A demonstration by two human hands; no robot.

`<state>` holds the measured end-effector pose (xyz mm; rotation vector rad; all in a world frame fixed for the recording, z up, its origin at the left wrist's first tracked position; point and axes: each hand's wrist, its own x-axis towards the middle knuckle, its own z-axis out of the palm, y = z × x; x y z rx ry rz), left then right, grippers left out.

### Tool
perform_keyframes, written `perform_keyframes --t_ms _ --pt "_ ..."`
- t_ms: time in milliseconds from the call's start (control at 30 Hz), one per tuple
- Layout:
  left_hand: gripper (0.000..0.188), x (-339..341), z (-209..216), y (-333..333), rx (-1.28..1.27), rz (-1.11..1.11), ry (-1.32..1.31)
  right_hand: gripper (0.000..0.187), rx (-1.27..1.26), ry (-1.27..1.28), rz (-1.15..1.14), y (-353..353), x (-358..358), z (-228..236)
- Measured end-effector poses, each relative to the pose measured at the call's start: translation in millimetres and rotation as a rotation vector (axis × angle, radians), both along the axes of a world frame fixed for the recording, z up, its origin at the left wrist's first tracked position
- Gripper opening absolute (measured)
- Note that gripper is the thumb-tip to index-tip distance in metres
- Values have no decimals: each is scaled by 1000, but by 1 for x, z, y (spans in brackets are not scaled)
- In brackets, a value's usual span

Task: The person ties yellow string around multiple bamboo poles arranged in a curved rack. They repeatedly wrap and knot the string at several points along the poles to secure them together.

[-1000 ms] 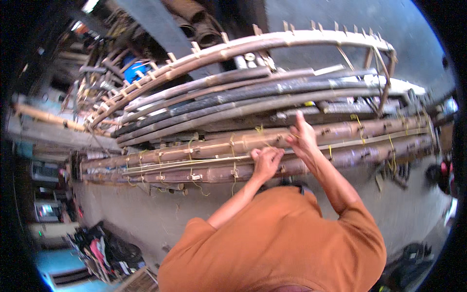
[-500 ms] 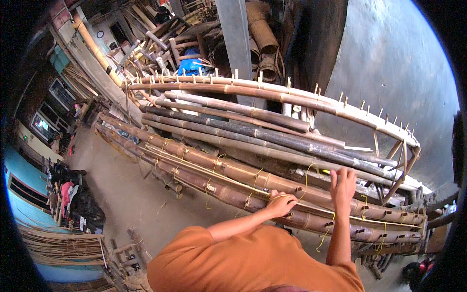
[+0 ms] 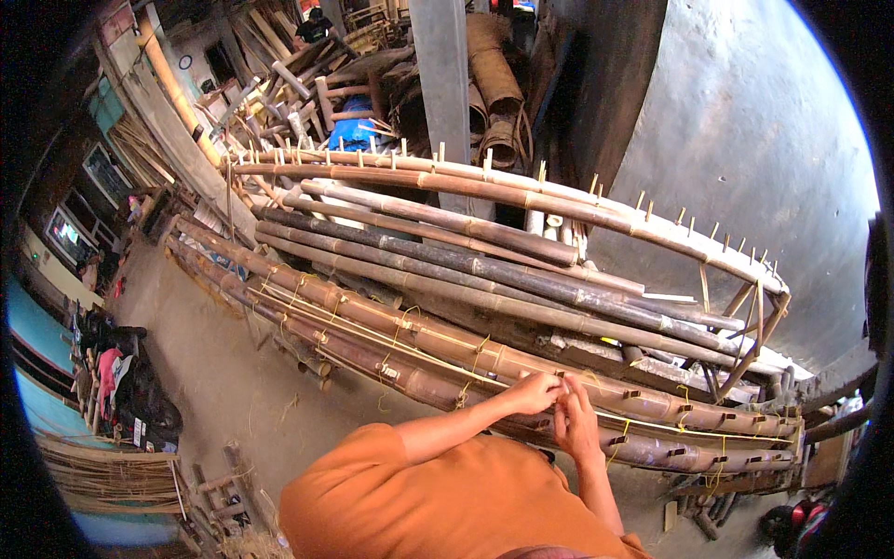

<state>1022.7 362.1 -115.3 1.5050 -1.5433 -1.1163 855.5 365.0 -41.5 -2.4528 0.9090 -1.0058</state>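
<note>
Two long brown bamboo poles run side by side in front of me, the far pole and the near pole. A thin pale bamboo strip lies lengthwise between them. Yellow string ties loop around the poles at several places, some with loose ends hanging. My left hand is closed in a pinch over the poles. Fingertips of my right hand meet it, also pinched. Both are at a yellow string, which the fingers mostly hide; a short bit shows beside the right fingertips.
Beyond the poles lie more bamboo poles, one blackened. A curved bamboo rail with upright pegs stands behind them. A grey pillar and grey wall rise at the back. Cut bamboo sticks are piled at lower left.
My right hand has come down and left from its raised, spread position to meet my left hand. The raised yellow string loop between them has dropped. The view has shifted slightly.
</note>
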Motion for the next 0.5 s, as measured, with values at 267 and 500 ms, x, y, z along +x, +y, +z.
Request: perform_keyframes --t_ms 267,500 --pt "26 3 26 36 -293 -137 -356 15 466 -92 -292 -8 -13 -14" --pt "22 9 24 34 -237 -48 -178 15 690 -155 -234 1 -9 -21"
